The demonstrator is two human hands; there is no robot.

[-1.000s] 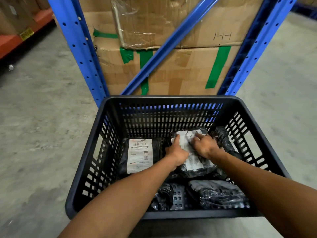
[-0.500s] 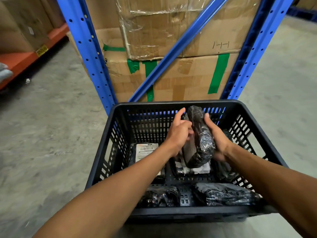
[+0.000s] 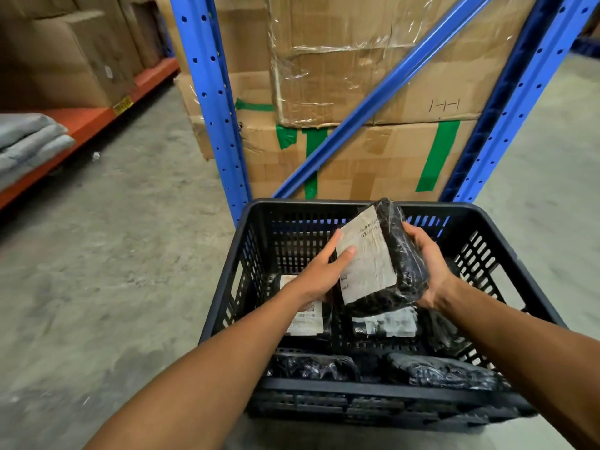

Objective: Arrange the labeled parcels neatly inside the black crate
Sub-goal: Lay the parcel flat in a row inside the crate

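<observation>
A black slotted crate (image 3: 246,254) stands on the concrete floor in front of me. Both hands hold one black-wrapped parcel (image 3: 383,261) above the crate's middle, its white label facing up and left. My left hand (image 3: 319,271) presses the label side with the thumb on it. My right hand (image 3: 428,267) cups the black right side. Below, on the crate floor, lie a labelled parcel (image 3: 308,319) at the left and another labelled parcel (image 3: 386,323) in the middle. Two black parcels without visible labels, one (image 3: 311,367) and the other (image 3: 438,371), lie along the near wall.
Blue rack uprights (image 3: 211,102) and a diagonal brace stand just behind the crate, with taped cardboard boxes (image 3: 357,76) stacked inside. An orange shelf beam (image 3: 81,125) with grey bags (image 3: 29,141) and boxes runs along the left. Concrete floor lies on both sides.
The parcel was lifted from the crate floor with both hands, then turned so its white label now faces me. The view has shifted, showing more of the left shelf.
</observation>
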